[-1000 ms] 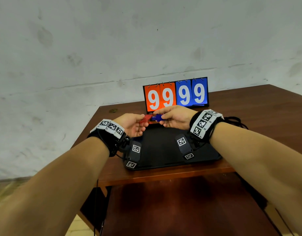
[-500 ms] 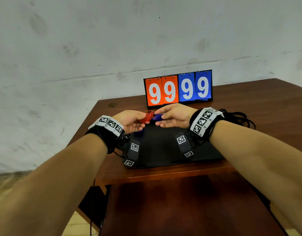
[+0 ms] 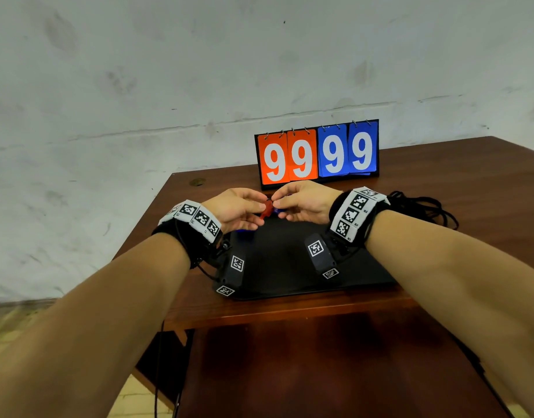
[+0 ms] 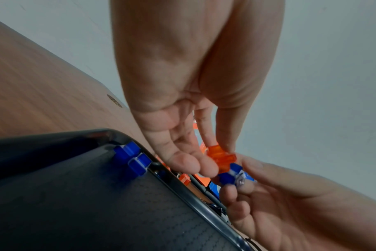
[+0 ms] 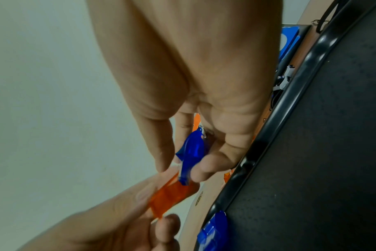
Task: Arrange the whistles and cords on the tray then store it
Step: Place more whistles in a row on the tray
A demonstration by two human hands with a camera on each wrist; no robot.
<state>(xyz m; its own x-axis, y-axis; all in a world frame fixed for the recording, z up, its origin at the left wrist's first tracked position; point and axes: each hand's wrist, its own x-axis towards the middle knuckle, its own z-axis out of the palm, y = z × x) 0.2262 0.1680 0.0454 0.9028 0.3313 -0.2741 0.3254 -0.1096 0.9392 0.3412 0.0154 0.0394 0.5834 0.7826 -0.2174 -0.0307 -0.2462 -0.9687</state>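
Note:
My left hand (image 3: 255, 213) pinches a red-orange whistle (image 3: 266, 208) over the far edge of the black tray (image 3: 290, 267). My right hand (image 3: 280, 207) pinches a blue whistle (image 5: 191, 152) right beside it, and the two whistles touch end to end. In the left wrist view the orange whistle (image 4: 221, 158) sits between my fingertips, with the blue whistle (image 4: 229, 176) just below it. A second blue whistle (image 4: 132, 158) lies in the tray's far left corner. Black cords (image 3: 422, 206) are heaped on the table right of the tray.
A flip scoreboard (image 3: 317, 153) reading 99 99 stands just behind my hands, near the wall. The brown table (image 3: 470, 176) stretches away to the right. Its left and front edges run close to the tray.
Both hands have kept their whistles together over the tray's far edge. The red whistle has tilted more upright between my left fingers.

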